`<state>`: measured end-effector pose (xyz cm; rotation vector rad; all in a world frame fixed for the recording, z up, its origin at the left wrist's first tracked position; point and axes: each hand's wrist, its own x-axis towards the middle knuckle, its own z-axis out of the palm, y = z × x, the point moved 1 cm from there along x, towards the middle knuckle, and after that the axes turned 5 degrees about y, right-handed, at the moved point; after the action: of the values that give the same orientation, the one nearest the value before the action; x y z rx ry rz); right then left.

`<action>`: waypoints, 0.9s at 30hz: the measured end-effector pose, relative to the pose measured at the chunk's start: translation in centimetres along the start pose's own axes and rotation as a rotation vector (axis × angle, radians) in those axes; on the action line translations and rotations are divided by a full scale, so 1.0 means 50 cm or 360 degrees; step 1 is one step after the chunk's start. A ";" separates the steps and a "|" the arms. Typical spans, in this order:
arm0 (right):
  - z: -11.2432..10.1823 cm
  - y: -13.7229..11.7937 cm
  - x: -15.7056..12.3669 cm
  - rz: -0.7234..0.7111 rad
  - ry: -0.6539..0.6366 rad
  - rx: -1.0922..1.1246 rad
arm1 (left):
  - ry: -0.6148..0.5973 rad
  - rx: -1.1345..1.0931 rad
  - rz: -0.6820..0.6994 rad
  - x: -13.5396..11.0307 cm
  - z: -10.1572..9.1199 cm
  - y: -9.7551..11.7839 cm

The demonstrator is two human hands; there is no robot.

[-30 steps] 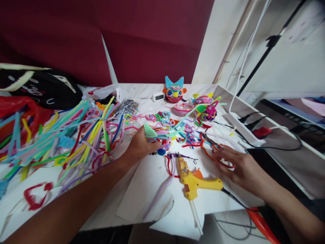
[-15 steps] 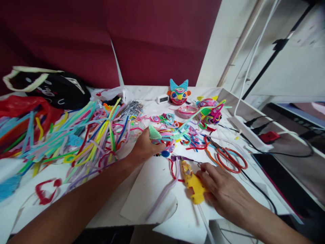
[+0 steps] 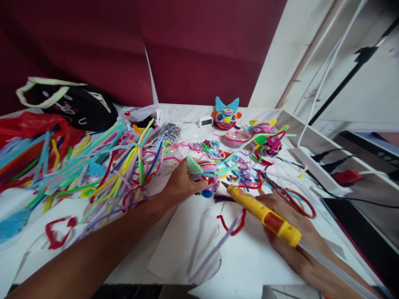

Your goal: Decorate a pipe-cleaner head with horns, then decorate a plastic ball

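Observation:
My left hand [image 3: 179,185] is closed round a small pipe-cleaner figure [image 3: 204,174] with a mint-green ear, a pink coil and a blue bead at the bottom. My right hand [image 3: 289,232] grips a yellow hot glue gun [image 3: 263,211], lifted off the table, its nozzle pointing up-left towards the figure and close to it. A clear glue stick sticks out of the gun's back end towards the lower right. A red pipe-cleaner piece [image 3: 233,226] and a lilac one [image 3: 215,253] lie on white paper below the gun.
A big heap of coloured pipe cleaners [image 3: 102,166] covers the left of the white table [image 3: 46,249]. Finished figures [image 3: 227,115], a small clock [image 3: 205,121], red-handled scissors [image 3: 296,199] and a power strip [image 3: 318,166] with cables lie further back and right. A black bag [image 3: 71,106] sits at far left.
My right hand left the scissors, moved left to the glue gun, picked it up and turned its nozzle towards the figure. My left hand has kept hold of the figure.

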<state>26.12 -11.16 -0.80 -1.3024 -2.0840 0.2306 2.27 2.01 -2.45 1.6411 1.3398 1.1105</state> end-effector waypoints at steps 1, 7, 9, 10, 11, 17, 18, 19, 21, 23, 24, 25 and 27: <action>0.000 0.000 0.007 0.0034 -0.0031 0.0049 | 0.0000 -0.0005 -0.0008 -0.001 0.000 0.001; 0.004 0.005 0.026 0.0049 -0.0075 0.0099 | -0.0017 -0.0028 -0.0036 -0.007 -0.005 0.004; 0.007 0.008 0.024 0.0046 -0.0063 0.0076 | -0.0017 -0.0021 -0.0012 -0.008 -0.006 0.004; 0.009 0.009 0.024 0.0043 -0.0063 0.0072 | -0.0015 -0.0008 0.0001 -0.009 -0.007 0.003; 0.010 0.009 0.023 0.0041 -0.0063 0.0072 | -0.0011 0.0002 0.0011 -0.009 -0.007 0.003; 0.008 0.000 0.034 0.0156 -0.0110 0.0097 | -0.0016 0.0026 0.0017 -0.013 -0.008 0.002; 0.007 -0.002 0.037 0.0188 -0.0131 0.0118 | -0.0015 0.0032 0.0029 -0.013 -0.008 0.001; 0.007 -0.004 0.039 0.0214 -0.0144 0.0144 | -0.0014 0.0030 0.0047 -0.014 -0.008 0.000; 0.008 -0.005 0.041 0.0233 -0.0148 0.0196 | -0.0018 0.0014 0.0067 -0.015 -0.007 -0.002; 0.010 -0.002 0.041 0.0242 -0.0153 0.0226 | -0.0023 0.0007 0.0072 -0.016 -0.007 -0.004; 0.011 0.000 0.040 0.0246 -0.0159 0.0234 | -0.0027 0.0008 0.0076 -0.015 -0.007 -0.004; 0.013 0.003 0.039 0.0250 -0.0164 0.0239 | -0.0031 0.0011 0.0079 -0.015 -0.007 -0.004; 0.016 0.009 0.036 0.0252 -0.0163 0.0246 | -0.0036 0.0013 0.0085 -0.015 -0.007 -0.003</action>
<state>25.45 -9.28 -0.81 -1.3869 -2.0033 0.5273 1.83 1.33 -2.61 1.6997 1.2944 1.1157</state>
